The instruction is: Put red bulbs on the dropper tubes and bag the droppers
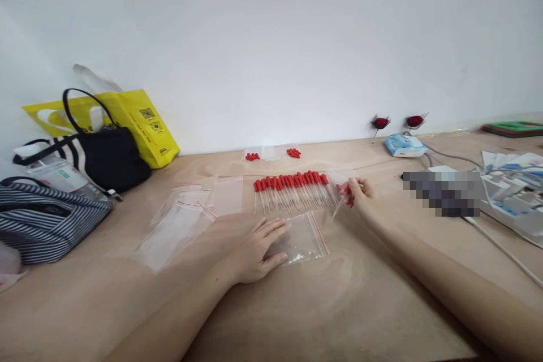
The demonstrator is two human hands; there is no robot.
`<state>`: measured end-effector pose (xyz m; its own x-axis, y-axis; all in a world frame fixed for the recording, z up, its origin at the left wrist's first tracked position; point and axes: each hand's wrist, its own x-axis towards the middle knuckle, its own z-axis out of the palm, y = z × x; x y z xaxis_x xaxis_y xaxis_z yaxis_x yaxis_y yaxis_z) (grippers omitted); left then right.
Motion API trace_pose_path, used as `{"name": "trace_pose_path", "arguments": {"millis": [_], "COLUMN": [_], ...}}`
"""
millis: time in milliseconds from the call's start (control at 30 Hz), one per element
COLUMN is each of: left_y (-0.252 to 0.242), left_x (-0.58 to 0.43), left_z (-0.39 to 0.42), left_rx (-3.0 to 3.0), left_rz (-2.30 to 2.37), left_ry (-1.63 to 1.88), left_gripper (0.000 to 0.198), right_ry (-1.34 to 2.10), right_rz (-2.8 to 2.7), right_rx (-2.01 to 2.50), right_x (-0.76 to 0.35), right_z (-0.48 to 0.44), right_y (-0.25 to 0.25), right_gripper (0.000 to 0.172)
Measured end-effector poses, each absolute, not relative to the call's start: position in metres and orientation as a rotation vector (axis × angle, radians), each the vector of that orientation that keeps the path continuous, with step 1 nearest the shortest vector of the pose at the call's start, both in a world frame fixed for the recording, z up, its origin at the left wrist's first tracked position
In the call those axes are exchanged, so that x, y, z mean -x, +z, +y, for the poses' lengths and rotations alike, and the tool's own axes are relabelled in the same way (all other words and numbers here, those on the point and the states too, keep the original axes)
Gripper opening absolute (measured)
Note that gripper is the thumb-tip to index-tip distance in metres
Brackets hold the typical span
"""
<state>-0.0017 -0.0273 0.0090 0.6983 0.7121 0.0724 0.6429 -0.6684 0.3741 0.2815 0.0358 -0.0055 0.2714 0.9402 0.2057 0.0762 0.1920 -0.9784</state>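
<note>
Desk [348, 305], near half: bare surface in front of both forearms, open to passage from the near edge.
Centre: a row of droppers [292, 189] lies across the way, a zip bag [303, 240] just before it under the left hand [254, 251]; the right hand [360, 195] is at the row's right end.
Left of centre: loose clear bags [182, 220], flat, low.
Far left: striped bag [46, 218], black handbag [108, 155] and yellow bag [144, 124] block that corner.
Back edge: two small heaps of red caps [274, 154]; bare strip between them and the droppers.
Right: white cable [500, 246], blue box [405, 145] and papers [513, 181] crowd that side.
</note>
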Motion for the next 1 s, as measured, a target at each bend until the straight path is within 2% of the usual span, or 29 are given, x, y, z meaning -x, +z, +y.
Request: {"name": "trace_pose_path", "arguments": {"millis": [167, 400, 567, 733, 1000], "left_y": [0.008, 0.02, 0.017, 0.015, 0.016], "left_x": [0.004, 0.007, 0.007, 0.006, 0.006], "left_z": [-0.028, -0.027, -0.025, -0.025, -0.024], "left_rx": [-2.568, -2.536, -2.516, -2.518, -2.526], "left_rz": [1.144, 1.015, 1.011, 1.023, 1.017], "left_ry": [0.333, 0.239, 0.26, 0.257, 0.23], "left_gripper": [0.053, 0.059, 0.062, 0.062, 0.061], "right_ry": [0.968, 1.063, 1.267, 1.479, 1.553], "right_rz": [-1.003, -0.926, -0.907, -1.2, -1.591], "right_rx": [1.118, 1.087, 1.024, 0.988, 1.051], "right_x": [-0.267, -0.259, -0.251, -0.249, -0.267], "right_z": [0.019, 0.013, 0.001, -0.01, -0.003], "right_y": [-0.015, -0.017, -0.018, -0.014, -0.011], "right_gripper": [0.042, 0.043, 0.037, 0.035, 0.035]}}
